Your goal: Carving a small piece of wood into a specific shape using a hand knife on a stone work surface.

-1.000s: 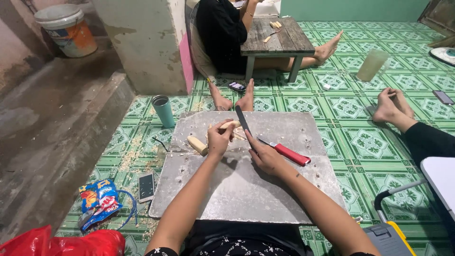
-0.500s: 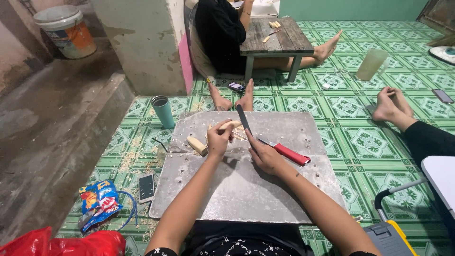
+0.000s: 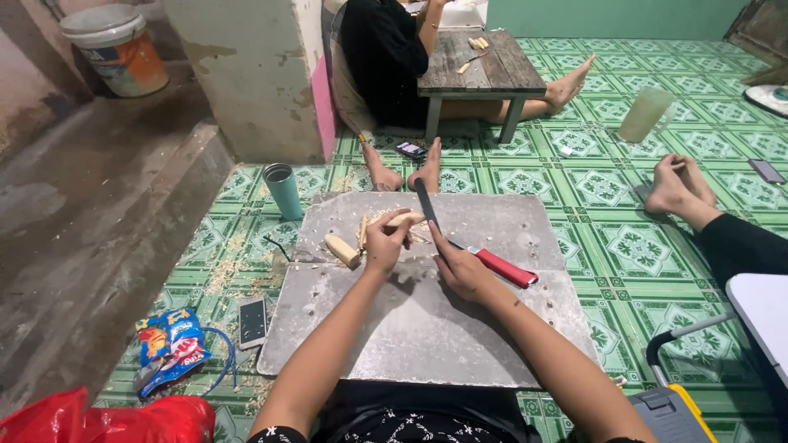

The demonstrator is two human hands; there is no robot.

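Note:
My left hand (image 3: pixel 384 244) grips a pale wooden stick (image 3: pixel 404 219) over the grey board (image 3: pixel 427 328) across my lap. My right hand (image 3: pixel 461 267) holds a dark-bladed knife (image 3: pixel 427 205), its blade pointing up and away beside the stick. A second short piece of pale wood (image 3: pixel 342 250) lies on the board just left of my left hand. A red-handled tool (image 3: pixel 502 267) rests on the board right of my right hand. Thin wood shavings lie around the stick.
A teal cup (image 3: pixel 284 190) stands off the board's far left corner. A phone (image 3: pixel 252 321) and a snack bag (image 3: pixel 169 348) lie on the tiled floor at left. A person sits behind a low wooden table (image 3: pixel 480 70); another person's feet (image 3: pixel 677 184) rest at right.

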